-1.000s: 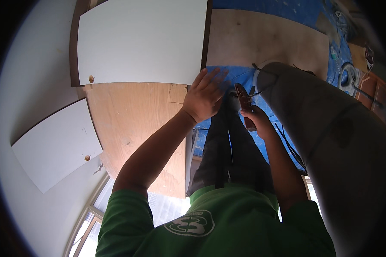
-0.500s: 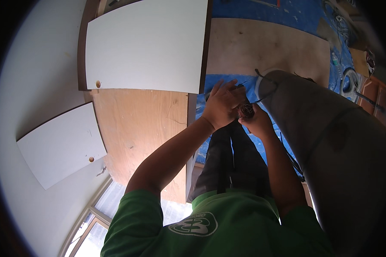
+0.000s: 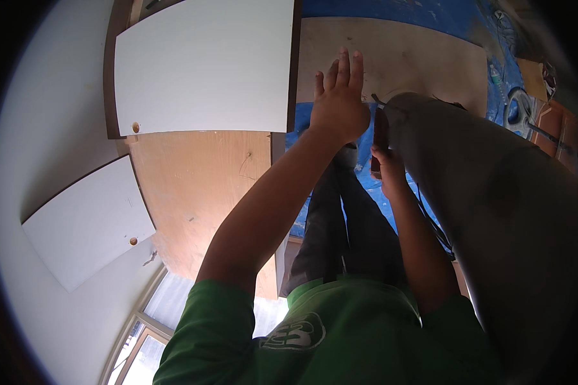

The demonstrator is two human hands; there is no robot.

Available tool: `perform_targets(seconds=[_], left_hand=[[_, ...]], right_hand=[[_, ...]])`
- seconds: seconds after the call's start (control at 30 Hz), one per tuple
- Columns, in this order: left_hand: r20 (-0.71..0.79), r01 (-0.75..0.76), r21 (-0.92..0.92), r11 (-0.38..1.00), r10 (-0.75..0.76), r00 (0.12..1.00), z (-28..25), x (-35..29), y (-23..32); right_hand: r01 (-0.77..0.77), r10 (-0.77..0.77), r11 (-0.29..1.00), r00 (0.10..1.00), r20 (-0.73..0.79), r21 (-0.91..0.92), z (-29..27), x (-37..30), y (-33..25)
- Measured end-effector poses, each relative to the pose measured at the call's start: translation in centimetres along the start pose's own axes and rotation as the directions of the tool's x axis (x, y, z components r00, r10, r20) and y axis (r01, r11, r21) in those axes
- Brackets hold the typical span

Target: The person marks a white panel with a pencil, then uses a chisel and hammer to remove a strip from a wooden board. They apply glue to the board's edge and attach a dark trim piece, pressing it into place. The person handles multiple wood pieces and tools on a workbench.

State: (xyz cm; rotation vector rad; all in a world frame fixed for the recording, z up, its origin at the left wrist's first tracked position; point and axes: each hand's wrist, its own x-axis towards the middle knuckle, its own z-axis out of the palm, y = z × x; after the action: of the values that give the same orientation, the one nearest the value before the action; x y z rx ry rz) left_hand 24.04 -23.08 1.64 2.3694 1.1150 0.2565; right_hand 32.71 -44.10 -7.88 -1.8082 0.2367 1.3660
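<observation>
Fingers of the left hand (image 3: 341, 114) are spread, empty, over the blue sheet (image 3: 392, 9) and brown board (image 3: 424, 61), while a brown tool (image 3: 381, 131) is gripped by the right hand (image 3: 390, 170), just beside a grey bulk (image 3: 475, 167). A large white panel (image 3: 202, 70) and a smaller white panel (image 3: 91, 223) are touched by neither hand — a round hole (image 3: 135, 128) is already cut near one corner of each — but how much is done or left cannot be judged.

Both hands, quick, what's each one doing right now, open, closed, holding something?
Left hand: open, nothing visibly held.
Right hand: closed, holding a reddish-brown object.
</observation>
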Motion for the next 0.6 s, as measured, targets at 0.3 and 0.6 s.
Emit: perform_targets(seconds=[0.3,0.6], left_hand=[[0.085,0.024,-0.285,0.958,0.001,0.996,1.5,-4.1,-2.5],[-0.004,-0.076,-0.376,0.923,0.081,0.997,1.4,-8.9,-2.0]], right_hand=[[0.445,-0.464,0.876,0.883,-0.073,-0.186,1.7,-1.8,-1.0],[0.454,-0.443,0.886,0.888,0.118,-0.09,2.0,-2.2,-3.1]])
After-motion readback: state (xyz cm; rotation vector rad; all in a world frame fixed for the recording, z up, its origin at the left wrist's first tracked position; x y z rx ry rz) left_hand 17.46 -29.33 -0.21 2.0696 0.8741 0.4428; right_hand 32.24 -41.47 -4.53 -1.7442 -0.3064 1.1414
